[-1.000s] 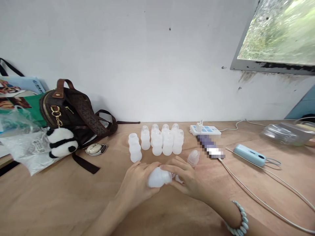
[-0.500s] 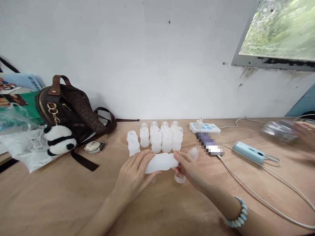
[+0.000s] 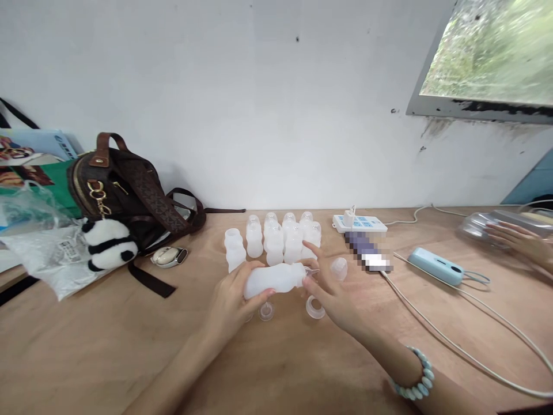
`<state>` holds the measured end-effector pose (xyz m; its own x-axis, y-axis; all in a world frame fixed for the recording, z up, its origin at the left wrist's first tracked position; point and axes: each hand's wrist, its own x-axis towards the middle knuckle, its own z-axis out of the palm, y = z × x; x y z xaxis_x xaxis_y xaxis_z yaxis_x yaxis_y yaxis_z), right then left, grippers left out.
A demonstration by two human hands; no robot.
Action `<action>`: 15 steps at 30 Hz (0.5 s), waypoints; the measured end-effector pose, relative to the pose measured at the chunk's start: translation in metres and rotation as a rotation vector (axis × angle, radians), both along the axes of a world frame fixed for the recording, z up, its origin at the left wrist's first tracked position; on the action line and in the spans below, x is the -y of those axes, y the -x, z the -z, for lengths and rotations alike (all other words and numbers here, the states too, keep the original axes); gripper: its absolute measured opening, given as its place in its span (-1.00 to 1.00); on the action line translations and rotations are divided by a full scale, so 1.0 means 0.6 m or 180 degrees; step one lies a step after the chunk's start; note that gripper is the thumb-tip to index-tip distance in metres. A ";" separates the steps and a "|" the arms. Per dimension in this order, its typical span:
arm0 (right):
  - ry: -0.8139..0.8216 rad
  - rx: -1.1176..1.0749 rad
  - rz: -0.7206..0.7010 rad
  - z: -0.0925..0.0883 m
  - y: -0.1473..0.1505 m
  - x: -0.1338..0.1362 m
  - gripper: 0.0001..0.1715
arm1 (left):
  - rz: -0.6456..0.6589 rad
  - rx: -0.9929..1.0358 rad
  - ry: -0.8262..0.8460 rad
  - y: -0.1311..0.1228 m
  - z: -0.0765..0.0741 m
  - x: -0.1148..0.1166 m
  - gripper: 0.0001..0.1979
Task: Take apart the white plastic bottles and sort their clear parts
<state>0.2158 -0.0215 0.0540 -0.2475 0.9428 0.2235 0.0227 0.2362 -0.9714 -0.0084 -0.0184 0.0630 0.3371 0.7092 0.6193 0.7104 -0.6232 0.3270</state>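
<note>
My left hand point(image 3: 231, 294) is wrapped round a milky-white wavy baby bottle point(image 3: 274, 279), held on its side above the table. A clear teat point(image 3: 311, 270) sticks out at its right end. My right hand point(image 3: 330, 291) is at that end, its index finger raised and apart, its thumb by the bottle neck. Behind stand several capped baby bottles point(image 3: 275, 245) in rows, and one uncapped bottle point(image 3: 234, 248) to their left. A clear domed cap point(image 3: 339, 268) lies right of my right hand. Below the held bottle are a clear collar ring point(image 3: 315, 307) and another clear ring-shaped part point(image 3: 266, 311).
A brown backpack point(image 3: 125, 184), a panda plush point(image 3: 110, 245), a plastic bag point(image 3: 47, 253) and a mouse point(image 3: 166, 256) are on the left. At the right are a power strip point(image 3: 367, 223), a phone, a blue power bank point(image 3: 436, 266), cables and another person's hand point(image 3: 522, 239) on clear packaging.
My right hand has loosened from the bottle neck and lifted its index finger, exposing the clear teat. The bottle has shifted slightly left. The other person's hand has moved onto the packaging.
</note>
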 end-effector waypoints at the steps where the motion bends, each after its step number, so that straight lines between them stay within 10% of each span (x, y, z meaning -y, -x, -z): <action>1: 0.0130 -0.0012 0.0051 0.004 0.000 -0.003 -0.28 | -0.0007 -0.0137 -0.0236 -0.001 0.003 -0.002 -0.63; 6: 0.0849 0.0008 0.0179 0.007 -0.001 -0.017 -0.26 | -0.0140 -0.0729 -0.1359 -0.002 0.012 -0.007 -0.59; 15: 0.0851 -0.0963 -0.0069 -0.014 -0.002 -0.011 -0.24 | -0.0192 -0.0733 -0.1753 -0.001 0.004 -0.003 -0.67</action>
<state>0.2168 -0.0148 0.0622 -0.2287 0.9728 0.0369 -0.2758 -0.0284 -0.9608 -0.0077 -0.0163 0.0605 0.4752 0.3267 0.8170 0.7641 -0.6136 -0.1991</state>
